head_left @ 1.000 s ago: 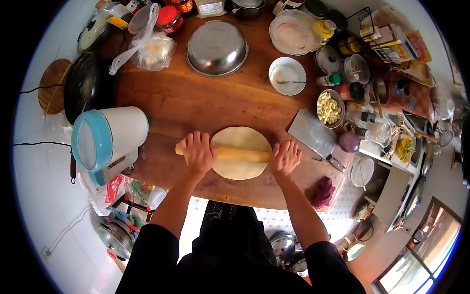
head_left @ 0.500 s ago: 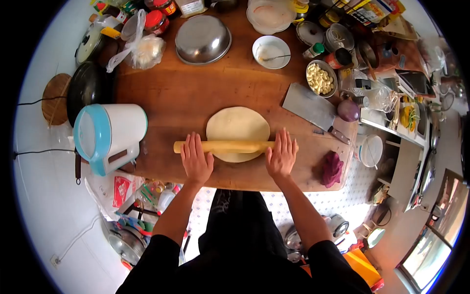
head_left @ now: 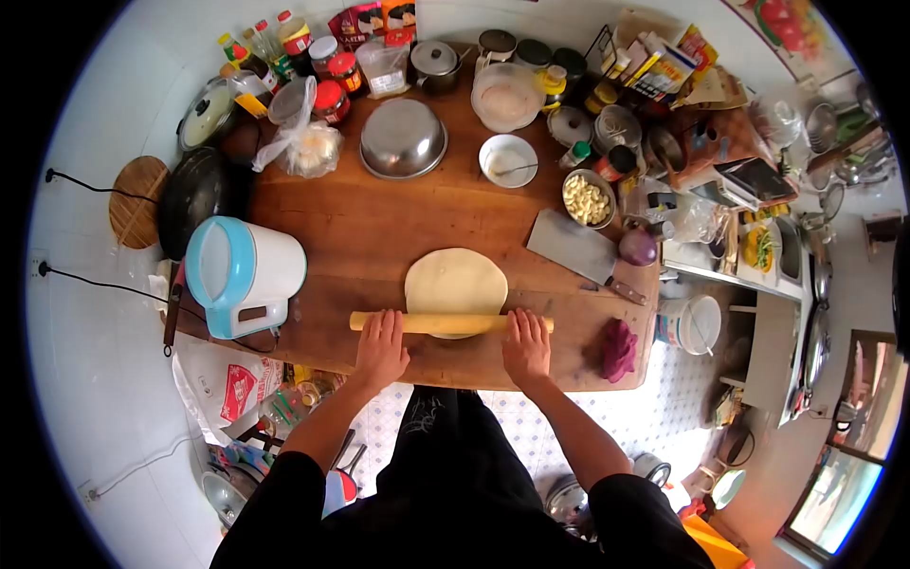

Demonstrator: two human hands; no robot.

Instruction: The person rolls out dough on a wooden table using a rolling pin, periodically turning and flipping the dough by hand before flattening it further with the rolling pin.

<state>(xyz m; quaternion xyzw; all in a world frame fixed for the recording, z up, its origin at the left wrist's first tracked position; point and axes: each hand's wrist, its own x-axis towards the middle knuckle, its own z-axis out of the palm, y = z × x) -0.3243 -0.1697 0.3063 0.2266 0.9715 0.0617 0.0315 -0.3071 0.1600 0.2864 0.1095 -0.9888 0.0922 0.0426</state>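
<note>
A flat round sheet of dough [head_left: 456, 280] lies on the wooden table in front of me. Across its near part rests a wooden rolling pin [head_left: 453, 323], set crosswise, with both ends past the dough. My left hand [head_left: 380, 351] is on the pin's left end, fingers bent over it. On the right end, my right hand [head_left: 526, 349] holds it the same way. Beyond the dough to the right lies a cleaver [head_left: 573, 247]. The strip of dough beneath the pin is hidden.
A white and blue soymilk-maker-like jug [head_left: 270, 270] stands left. Toward the back are an upturned metal bowl [head_left: 404, 137], a white bowl [head_left: 507, 161] and a bowl of peeled garlic [head_left: 587, 200]. An onion [head_left: 638, 247] and purple cloth [head_left: 619, 350] sit near the right edge.
The head view has tilted up, showing more of the table's back. The rolling pin has come toward me, closer to the dough's near edge. My fingers, stretched before, now bend over the pin.
</note>
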